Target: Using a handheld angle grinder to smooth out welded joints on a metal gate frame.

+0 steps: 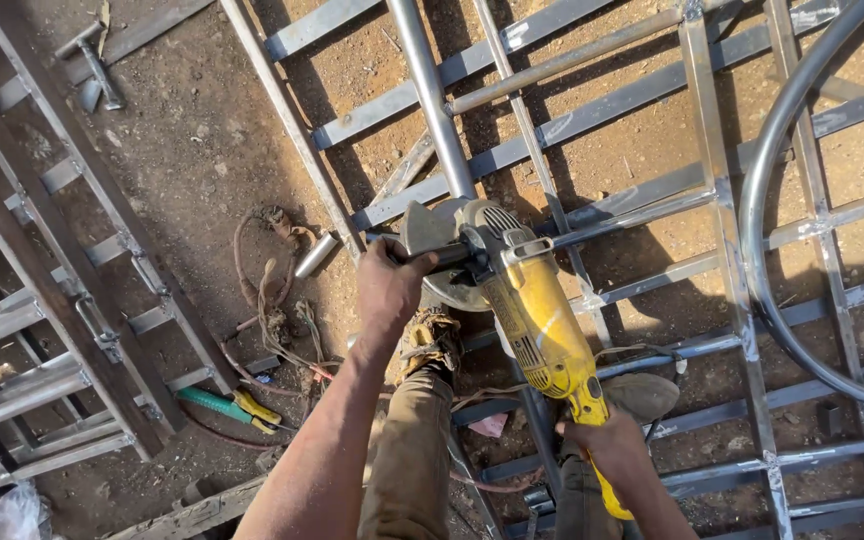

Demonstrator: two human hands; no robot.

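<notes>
Bare dirt ground (192,150) under a welded steel frame (712,190). Left hand (389,285) clenched on the side handle, right hand (612,445) gripping the yellow angle grinder (537,320), centre. Likely kickback if disc binds; boots (432,335) close.

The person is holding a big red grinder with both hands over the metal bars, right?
Not quite: the head view shows the angle grinder is yellow, not red. Both hands do hold it, left hand on the side handle, right hand on the rear grip, over the grey metal bar frame.
</notes>
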